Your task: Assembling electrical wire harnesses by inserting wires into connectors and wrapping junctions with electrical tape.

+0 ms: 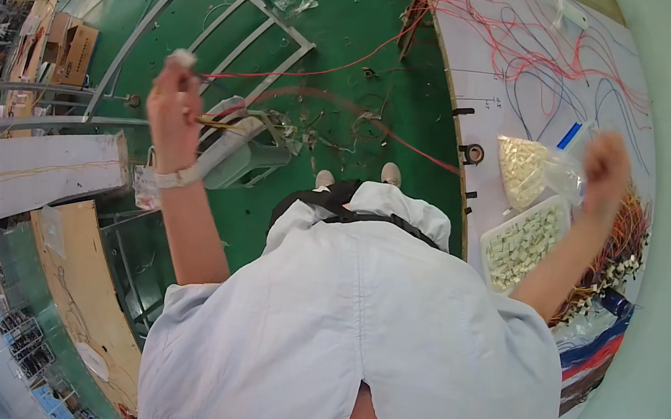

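Observation:
My left hand [175, 114] is raised at the left above the floor, its fingers closed on red wires [287, 73]. A small white piece [184, 58] shows at its fingertips. One red wire stretches up and right toward the table; another, blurred, arcs to the table's near edge. My right hand [608, 165], blurred, is over the right side of the table [484, 158] with its fingers curled. What it holds, if anything, cannot be made out. Nearest to it are a clear bag of cream-coloured connectors [521, 170] and a white tray [487, 249] of pale connectors.
Long red and dark wires [546, 45] lie tangled across the far table. A roll of black tape [473, 153] sits at its edge. Bundled coloured wires [625, 238] lie beyond my right forearm. Left are metal frames [166, 7], a grey bin [252, 157] and cardboard boxes [71, 49].

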Demonstrator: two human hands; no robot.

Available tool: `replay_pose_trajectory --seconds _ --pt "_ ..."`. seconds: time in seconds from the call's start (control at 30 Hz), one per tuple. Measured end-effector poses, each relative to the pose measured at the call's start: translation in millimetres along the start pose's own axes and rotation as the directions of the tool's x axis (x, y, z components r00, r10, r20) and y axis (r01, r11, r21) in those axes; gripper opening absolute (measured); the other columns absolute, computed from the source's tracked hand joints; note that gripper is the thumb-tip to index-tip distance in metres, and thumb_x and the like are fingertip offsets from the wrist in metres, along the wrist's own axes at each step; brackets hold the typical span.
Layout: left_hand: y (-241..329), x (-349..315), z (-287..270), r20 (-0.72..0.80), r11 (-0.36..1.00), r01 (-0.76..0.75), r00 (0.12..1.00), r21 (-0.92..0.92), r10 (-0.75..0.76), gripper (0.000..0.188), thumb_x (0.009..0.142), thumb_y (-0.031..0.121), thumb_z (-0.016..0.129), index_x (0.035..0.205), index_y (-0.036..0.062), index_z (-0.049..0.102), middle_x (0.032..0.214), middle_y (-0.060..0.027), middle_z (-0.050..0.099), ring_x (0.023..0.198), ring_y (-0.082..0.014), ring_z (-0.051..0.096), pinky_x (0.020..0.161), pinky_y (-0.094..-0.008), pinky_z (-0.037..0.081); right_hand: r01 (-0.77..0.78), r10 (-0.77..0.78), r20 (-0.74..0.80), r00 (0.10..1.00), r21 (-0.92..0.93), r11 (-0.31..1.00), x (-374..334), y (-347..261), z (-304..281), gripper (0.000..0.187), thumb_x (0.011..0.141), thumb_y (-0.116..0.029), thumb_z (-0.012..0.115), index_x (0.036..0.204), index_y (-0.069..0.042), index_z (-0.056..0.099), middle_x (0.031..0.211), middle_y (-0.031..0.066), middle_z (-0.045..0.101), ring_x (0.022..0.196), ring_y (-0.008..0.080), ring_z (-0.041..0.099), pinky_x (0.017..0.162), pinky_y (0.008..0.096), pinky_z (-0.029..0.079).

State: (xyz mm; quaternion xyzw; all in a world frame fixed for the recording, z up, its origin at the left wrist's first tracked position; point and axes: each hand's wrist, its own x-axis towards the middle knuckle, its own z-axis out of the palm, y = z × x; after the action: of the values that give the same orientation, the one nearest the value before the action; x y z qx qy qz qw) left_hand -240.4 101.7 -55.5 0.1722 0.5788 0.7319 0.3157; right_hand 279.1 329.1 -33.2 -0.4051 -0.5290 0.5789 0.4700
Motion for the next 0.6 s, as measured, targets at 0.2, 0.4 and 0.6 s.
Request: replay_pose_trajectory --seconds 0.2,0.4,0.6 --pt "-6.7 -49.3 75.8 0.441 0.831 0.468 0.841 -0.302 -0.313 0.023 0.098 0.028 0.048 0.098 0.0057 0.055 0.077 0.0034 0.047 0.049 0.0005 0.032 0.037 -0.0164 0.02 0.242 -0.176 0.603 0.778 -0.03 0.97 -49.7 -7.6 233.0 0.012 0.089 -0.004 0.056 0.101 -0.002 0.057 0.077 -0.0005 0.059 0.063 0.0046 0.051 0.056 0.0196 0.041" --pt "7.3 -79.3 104.6 0.609 0.625 0.679 0.696 -0.385 -0.382 0.023 0.101 0.025 0.04 0.103 0.0051 0.051 0.077 0.0024 0.048 0.047 0.0018 0.03 0.035 -0.0146 0.021 0.007 0.003 0.65 0.76 -0.012 1.0 -27.5 -1.4 262.7 0.013 0.09 -0.005 0.056 0.103 0.0 0.056 0.066 -0.0005 0.057 0.06 0.0049 0.052 0.053 0.0181 0.038" --pt "9.5 -85.2 104.9 0.638 0.597 0.701 0.674 -0.392 -0.373 0.023 0.101 0.024 0.039 0.1 0.0054 0.051 0.077 0.0017 0.051 0.046 0.0015 0.029 0.036 -0.0148 0.021 0.114 -0.005 0.564 0.826 -0.159 0.981 -26.9 -0.7 254.4 0.014 0.088 -0.013 0.064 0.09 0.001 0.064 0.071 -0.0011 0.061 0.06 0.0035 0.051 0.053 0.0175 0.038"
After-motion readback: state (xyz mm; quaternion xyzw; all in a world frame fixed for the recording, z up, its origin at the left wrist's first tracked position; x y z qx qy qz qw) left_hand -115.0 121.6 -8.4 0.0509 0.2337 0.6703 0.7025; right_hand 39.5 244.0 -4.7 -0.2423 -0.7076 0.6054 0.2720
